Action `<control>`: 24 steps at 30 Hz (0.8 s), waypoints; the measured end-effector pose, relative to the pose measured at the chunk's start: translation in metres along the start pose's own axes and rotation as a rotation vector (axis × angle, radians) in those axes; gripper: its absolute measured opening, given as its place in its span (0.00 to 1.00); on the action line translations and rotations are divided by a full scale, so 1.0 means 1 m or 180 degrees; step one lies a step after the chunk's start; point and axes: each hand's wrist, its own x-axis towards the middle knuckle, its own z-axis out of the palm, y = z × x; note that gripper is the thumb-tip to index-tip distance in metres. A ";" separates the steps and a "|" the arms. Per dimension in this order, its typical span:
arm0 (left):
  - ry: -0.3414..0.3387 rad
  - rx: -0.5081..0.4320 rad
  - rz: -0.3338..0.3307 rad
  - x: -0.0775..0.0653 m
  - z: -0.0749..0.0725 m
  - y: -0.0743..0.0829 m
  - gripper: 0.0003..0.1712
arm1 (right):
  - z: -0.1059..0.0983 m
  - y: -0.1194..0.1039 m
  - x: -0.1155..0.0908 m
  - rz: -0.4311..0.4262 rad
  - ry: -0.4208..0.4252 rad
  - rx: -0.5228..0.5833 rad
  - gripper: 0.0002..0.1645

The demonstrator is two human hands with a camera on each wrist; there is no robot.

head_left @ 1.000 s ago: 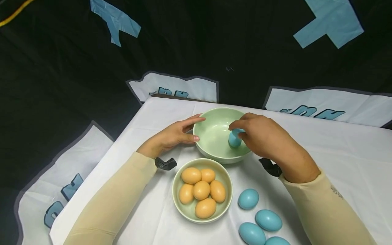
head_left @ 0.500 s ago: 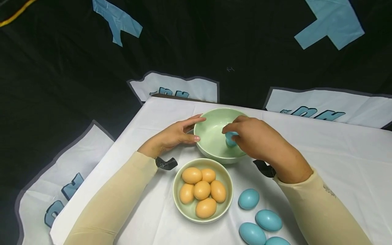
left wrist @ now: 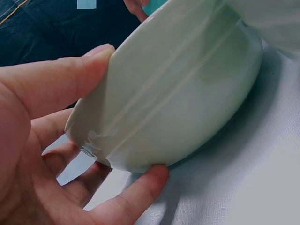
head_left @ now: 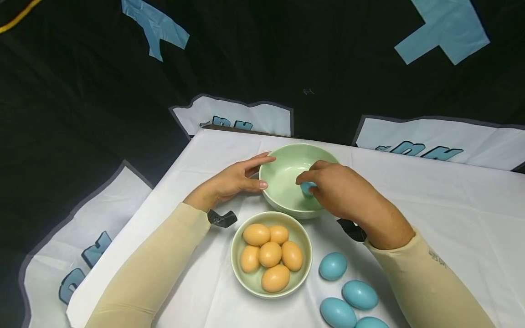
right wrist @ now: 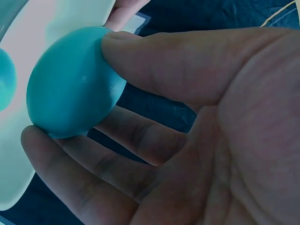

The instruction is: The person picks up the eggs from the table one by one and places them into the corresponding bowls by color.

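As hand [head_left: 346, 189] pinches smooth egg [right wrist: 75, 84], glossy bowl [head_left: 283, 180].

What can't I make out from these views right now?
Head: the right hand covers most of the held egg and part of the green bowl.
Head: the lowest blue egg is cut off by the bottom edge.
Left wrist: the bowl's wall hides its inside.
Right wrist: a second blue shape is cut off by the left edge.

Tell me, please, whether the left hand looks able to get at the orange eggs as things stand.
Probably yes: the left hand has its fingers against the large bowl, so it would have to come away first, but the orange eggs sit uncovered in the small bowl close by.
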 end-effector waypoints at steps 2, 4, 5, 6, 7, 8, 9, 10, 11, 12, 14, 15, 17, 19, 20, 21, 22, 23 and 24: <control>0.0003 0.0019 0.0007 -0.001 0.000 0.000 0.44 | 0.000 0.000 0.000 -0.0005 -0.0001 -0.0010 0.20; 0.0005 0.0026 0.0010 -0.001 0.000 0.001 0.44 | 0.000 0.000 0.000 -0.0008 -0.0011 -0.0011 0.20; 0.0004 0.0030 0.0012 -0.001 0.000 0.001 0.44 | 0.000 0.000 0.000 -0.0004 -0.0019 -0.0006 0.20; 0.0001 0.0030 0.0015 -0.001 0.000 0.001 0.44 | 0.001 0.001 0.000 -0.0001 -0.0035 -0.0004 0.20; -0.0002 0.0032 0.0018 -0.001 0.000 0.001 0.44 | 0.001 0.001 0.000 -0.0001 -0.0048 -0.0004 0.20; -0.0005 0.0033 0.0021 -0.001 0.000 0.001 0.44 | 0.001 0.002 0.000 0.0006 -0.0066 -0.0004 0.20; -0.0018 0.0032 0.0022 -0.001 0.000 0.001 0.44 | 0.002 0.002 0.000 0.0021 -0.0084 -0.0006 0.20; -0.0031 0.0034 0.0025 0.000 0.001 0.001 0.44 | 0.002 0.003 0.000 0.0032 -0.0100 -0.0012 0.20; -0.0034 0.0039 0.0025 0.000 0.001 0.001 0.44 | 0.003 0.004 0.000 0.0038 -0.0119 -0.0015 0.20; -0.0039 0.0044 0.0025 0.000 0.001 0.001 0.44 | 0.004 0.005 0.000 0.0050 -0.0146 -0.0020 0.20; -0.0041 0.0048 0.0018 0.000 0.001 0.000 0.44 | 0.005 0.006 0.000 0.0069 -0.0185 -0.0014 0.20; -0.0036 0.0046 0.0013 0.001 0.001 0.000 0.44 | 0.005 0.007 0.001 0.0070 -0.0204 -0.0011 0.20; -0.0022 0.0038 -0.0002 0.001 0.001 0.000 0.44 | 0.006 0.008 0.002 0.0066 -0.0235 0.0003 0.20; -0.0016 0.0034 -0.0004 0.001 0.001 0.000 0.44 | 0.007 0.009 0.002 0.0082 -0.0265 0.0004 0.19; -0.0021 0.0033 0.0001 0.001 0.001 0.000 0.44 | 0.007 0.010 0.003 0.0102 -0.0294 -0.0003 0.19; -0.0024 0.0034 0.0006 0.001 0.000 0.000 0.44 | 0.007 0.010 0.003 0.0127 -0.0336 -0.0006 0.19; -0.0026 0.0036 0.0009 0.001 0.000 0.000 0.44 | 0.007 0.011 0.003 0.0156 -0.0385 -0.0006 0.19; -0.0026 0.0041 0.0013 0.000 0.000 0.000 0.44 | 0.007 0.012 0.004 0.0191 -0.0443 -0.0005 0.20; -0.0028 0.0039 0.0016 0.000 0.000 0.000 0.44 | 0.007 0.012 0.004 0.0226 -0.0501 0.0001 0.20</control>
